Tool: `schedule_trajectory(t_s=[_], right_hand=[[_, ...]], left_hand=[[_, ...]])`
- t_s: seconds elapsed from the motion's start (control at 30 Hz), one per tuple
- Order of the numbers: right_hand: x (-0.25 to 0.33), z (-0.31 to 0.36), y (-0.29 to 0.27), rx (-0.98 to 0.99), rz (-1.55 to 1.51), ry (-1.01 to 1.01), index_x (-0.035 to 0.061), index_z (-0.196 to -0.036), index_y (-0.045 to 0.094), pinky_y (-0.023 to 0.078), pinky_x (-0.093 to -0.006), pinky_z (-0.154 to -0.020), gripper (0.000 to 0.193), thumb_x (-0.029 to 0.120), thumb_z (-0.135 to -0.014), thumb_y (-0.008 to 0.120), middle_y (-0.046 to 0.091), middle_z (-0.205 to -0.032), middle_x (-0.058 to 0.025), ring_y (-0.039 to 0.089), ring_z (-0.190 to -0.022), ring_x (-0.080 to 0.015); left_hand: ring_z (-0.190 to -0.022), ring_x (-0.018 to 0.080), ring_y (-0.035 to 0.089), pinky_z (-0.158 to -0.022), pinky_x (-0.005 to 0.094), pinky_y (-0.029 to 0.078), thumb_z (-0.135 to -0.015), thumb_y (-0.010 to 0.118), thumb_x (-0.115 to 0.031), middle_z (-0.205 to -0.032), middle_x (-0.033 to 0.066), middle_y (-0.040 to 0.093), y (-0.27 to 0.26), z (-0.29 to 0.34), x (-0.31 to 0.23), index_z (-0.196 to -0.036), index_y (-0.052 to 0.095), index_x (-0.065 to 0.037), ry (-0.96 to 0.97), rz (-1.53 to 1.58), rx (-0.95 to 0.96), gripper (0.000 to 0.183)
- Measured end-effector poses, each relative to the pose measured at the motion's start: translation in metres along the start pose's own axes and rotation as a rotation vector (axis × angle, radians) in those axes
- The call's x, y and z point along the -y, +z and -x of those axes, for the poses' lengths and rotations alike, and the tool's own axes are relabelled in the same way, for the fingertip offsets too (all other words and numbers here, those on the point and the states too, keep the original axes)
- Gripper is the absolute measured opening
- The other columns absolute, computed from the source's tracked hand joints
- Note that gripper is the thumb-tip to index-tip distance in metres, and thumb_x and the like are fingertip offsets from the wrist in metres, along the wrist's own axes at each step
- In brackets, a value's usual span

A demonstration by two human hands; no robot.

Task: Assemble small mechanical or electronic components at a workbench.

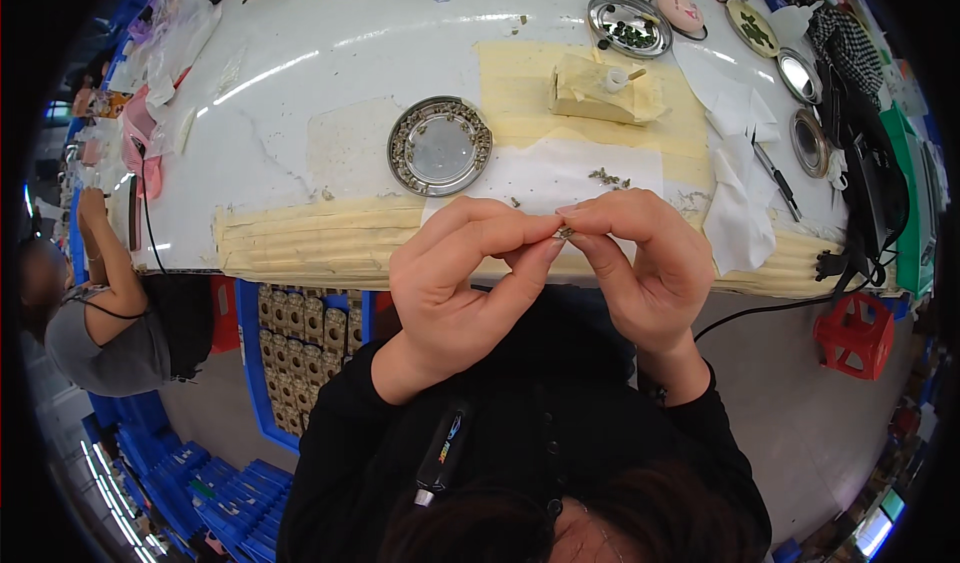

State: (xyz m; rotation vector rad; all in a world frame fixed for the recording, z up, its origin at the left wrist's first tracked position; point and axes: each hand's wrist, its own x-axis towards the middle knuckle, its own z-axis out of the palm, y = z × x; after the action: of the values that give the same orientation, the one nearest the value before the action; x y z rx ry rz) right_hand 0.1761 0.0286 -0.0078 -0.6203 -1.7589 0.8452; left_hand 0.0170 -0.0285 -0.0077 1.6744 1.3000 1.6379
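Just beyond the table's front edge, my two hands meet fingertip to fingertip. Between them is a tiny metallic-looking piece [564, 233], mostly covered by fingers and too small to name. My left hand [465, 288] pinches it from one side with thumb and forefinger. From the other side my right hand [645, 263] pinches it likewise. Past my left hand stands a round metal dish [440, 153] with many small similar-looking pieces along its rim. A little heap of such pieces [608, 178] lies on the white sheet [560, 158] beyond my right hand.
A tape-wrapped block [600, 93] bears a small cup. Tweezers [775, 175] lie on white cloth at right. Far right is a metal dish with dark green pieces [632, 35]. A blue crate [262, 383] stands below the table at left; another person [105, 313] sits farther left.
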Motion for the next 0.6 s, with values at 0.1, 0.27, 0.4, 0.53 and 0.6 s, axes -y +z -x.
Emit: schedule_trajectory(t_s=[0.1,0.27,0.4,0.53,0.6], right_hand=[[0.0019,-0.0013,-0.0004,0.007,0.056,-0.027,0.0003,-0.091,0.069,0.051,-0.0274,-0.062,0.020,-0.008,-0.074,0.072,0.068,-0.080,-0.0096,0.066,-0.070,-0.0205],[0.0027,-0.0019,0.0002,0.010,0.076,-0.043,-0.0001,-0.092,0.069,0.052,-0.0277,-0.062,0.020,-0.009,-0.074,0.072,0.068,-0.080,-0.0101,0.066,-0.070,-0.0210],[0.0013,-0.0016,-0.0002,0.018,0.064,-0.043,0.0000,-0.091,0.069,0.052,-0.0277,-0.062,0.020,-0.008,-0.074,0.072,0.068,-0.080,-0.0101,0.066,-0.070,-0.0211],[0.0005,-0.0016,-0.0008,0.024,0.070,-0.049,0.0001,-0.091,0.068,0.052,-0.0279,-0.062,0.020,-0.008,-0.073,0.072,0.068,-0.080,-0.0097,0.066,-0.069,-0.0210],[0.0013,-0.0021,-0.0005,0.025,0.074,-0.049,0.0000,-0.091,0.068,0.052,-0.0280,-0.061,0.020,-0.008,-0.073,0.072,0.068,-0.080,-0.0096,0.066,-0.069,-0.0209]], left_hand=[[-0.065,0.0131,0.062,-0.057,0.0231,0.048,-0.073,0.073,0.008,-0.082,0.0100,0.066,0.0013,-0.0020,-0.0002,-0.091,0.070,0.002,0.095,-0.101,-0.031,0.020],[-0.065,0.0134,0.062,-0.056,0.0235,0.048,-0.072,0.073,0.008,-0.082,0.0097,0.066,0.0024,-0.0028,0.0003,-0.091,0.070,0.002,0.158,-0.168,-0.055,0.020],[-0.065,0.0126,0.061,-0.058,0.0228,0.049,-0.074,0.073,0.008,-0.081,0.0092,0.065,0.0011,-0.0024,-0.0008,-0.090,0.069,0.002,0.054,-0.051,-0.020,0.017],[-0.068,0.0098,0.060,-0.061,0.0210,0.049,-0.079,0.070,0.007,-0.084,0.0081,0.064,0.0003,0.0014,-0.0011,-0.092,0.067,0.004,-0.171,0.210,0.006,0.014],[-0.069,0.0083,0.060,-0.062,0.0203,0.049,-0.082,0.068,0.006,-0.087,0.0073,0.064,0.0005,0.0024,-0.0023,-0.094,0.066,0.004,-0.291,0.340,0.006,0.013]])
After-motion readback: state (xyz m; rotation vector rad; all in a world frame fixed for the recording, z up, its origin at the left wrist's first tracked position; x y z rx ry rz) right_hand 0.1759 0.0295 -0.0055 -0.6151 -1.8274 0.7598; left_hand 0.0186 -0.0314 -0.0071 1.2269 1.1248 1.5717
